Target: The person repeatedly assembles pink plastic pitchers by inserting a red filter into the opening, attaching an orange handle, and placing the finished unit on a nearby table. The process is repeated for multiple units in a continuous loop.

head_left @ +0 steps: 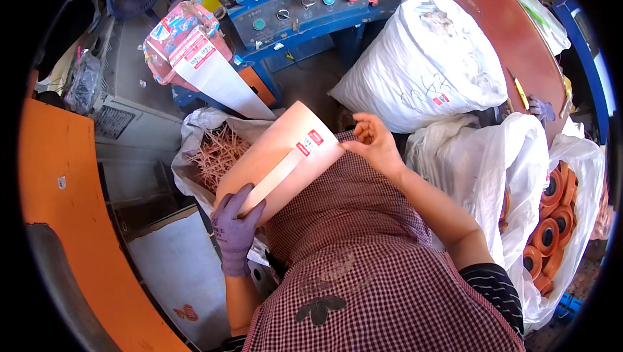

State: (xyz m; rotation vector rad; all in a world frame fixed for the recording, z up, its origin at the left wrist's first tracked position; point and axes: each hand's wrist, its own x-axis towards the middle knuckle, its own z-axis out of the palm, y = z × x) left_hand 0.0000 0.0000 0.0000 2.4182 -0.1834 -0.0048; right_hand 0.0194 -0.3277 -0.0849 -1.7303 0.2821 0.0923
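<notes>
This is a small workshop or factory floor. At the top center stands a blue machine control panel (305, 3) with push buttons. Big white sacks (425, 60) fill the right side, one holding orange rolls (551, 222).

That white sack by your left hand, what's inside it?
The white sack holds thin pinkish sticks. The curved peach sheet held in the gloved left hand covers the rest.
</notes>
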